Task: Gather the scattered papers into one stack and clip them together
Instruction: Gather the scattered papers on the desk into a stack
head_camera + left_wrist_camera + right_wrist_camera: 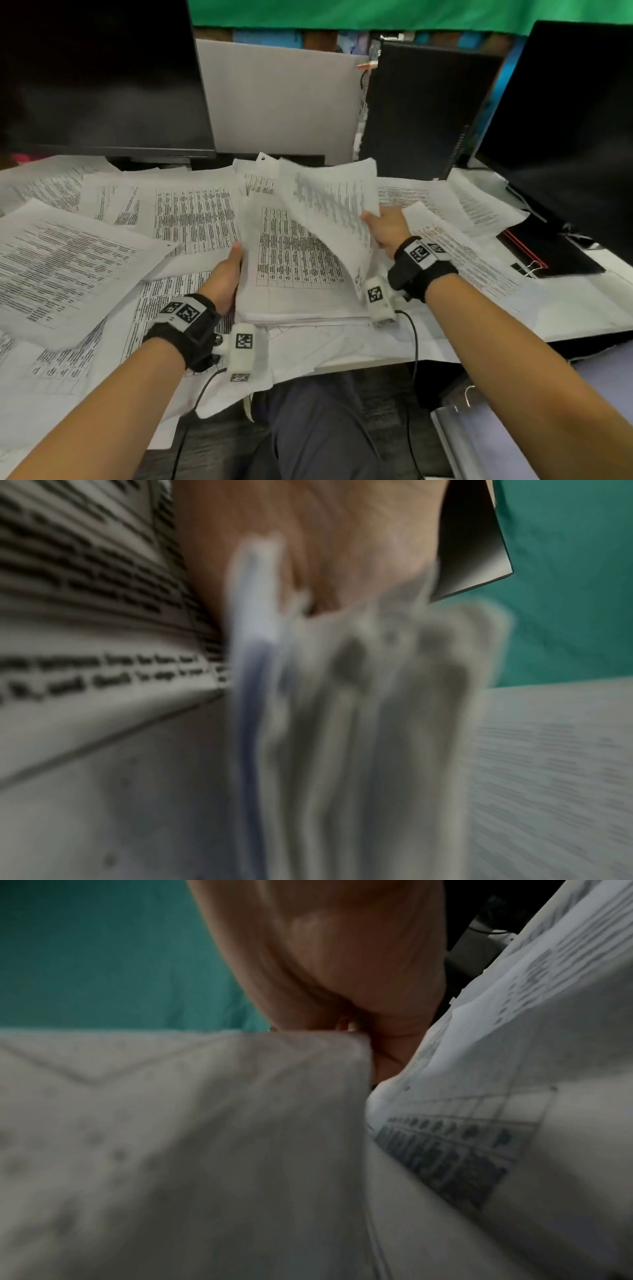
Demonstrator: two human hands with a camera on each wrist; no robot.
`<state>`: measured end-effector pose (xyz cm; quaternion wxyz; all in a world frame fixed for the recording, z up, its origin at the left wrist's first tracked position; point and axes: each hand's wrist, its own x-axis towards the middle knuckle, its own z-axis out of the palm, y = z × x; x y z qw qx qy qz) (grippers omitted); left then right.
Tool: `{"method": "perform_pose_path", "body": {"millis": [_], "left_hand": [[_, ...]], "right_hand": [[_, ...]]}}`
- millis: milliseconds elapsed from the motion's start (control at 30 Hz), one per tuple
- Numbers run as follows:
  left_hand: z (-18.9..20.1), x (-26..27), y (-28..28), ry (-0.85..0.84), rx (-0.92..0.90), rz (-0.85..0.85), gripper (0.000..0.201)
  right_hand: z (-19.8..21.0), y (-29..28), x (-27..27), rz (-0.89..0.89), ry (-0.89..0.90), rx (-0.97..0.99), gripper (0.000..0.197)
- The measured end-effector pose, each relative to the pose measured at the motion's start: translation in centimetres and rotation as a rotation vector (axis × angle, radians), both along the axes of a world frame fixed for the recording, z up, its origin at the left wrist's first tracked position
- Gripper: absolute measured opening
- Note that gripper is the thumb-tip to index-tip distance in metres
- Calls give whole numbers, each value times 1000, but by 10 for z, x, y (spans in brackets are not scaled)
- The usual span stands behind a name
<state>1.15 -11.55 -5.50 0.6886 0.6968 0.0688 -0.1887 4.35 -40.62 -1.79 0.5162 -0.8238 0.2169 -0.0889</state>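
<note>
A thick stack of printed papers [294, 277] lies at the desk's front middle. My left hand [234, 263] grips its left edge, thumb on top; the left wrist view shows my palm [308, 547] against the blurred stack edge [359, 723]. My right hand [373, 224] holds a curled printed sheet [325, 202] by its right edge, lifted and tilted above the stack. In the right wrist view the palm [342, 961] sits behind that sheet [171, 1137]. Loose printed pages [68, 260] cover the desk all around. A metal binder clip [530, 269] lies at the right.
A dark monitor [102, 78] stands at the back left and another [565, 130] at the right. A black computer tower [421, 113] stands between them. A black notebook with a red edge [548, 253] lies beside the clip. Wrist-camera cables hang over the desk's front edge.
</note>
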Motion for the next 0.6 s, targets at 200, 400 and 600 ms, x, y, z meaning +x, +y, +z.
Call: {"method": "perform_pose_path", "body": {"millis": [200, 400, 600], "left_hand": [[1, 3, -2, 78, -58, 31, 75], [-4, 7, 2, 37, 126, -93, 90], [-11, 9, -8, -168, 442, -48, 46]], "right_hand": [[-19, 24, 5, 121, 88, -234, 37], [-14, 41, 1, 283, 168, -333, 48], [6, -6, 6, 63, 296, -405, 65]]}}
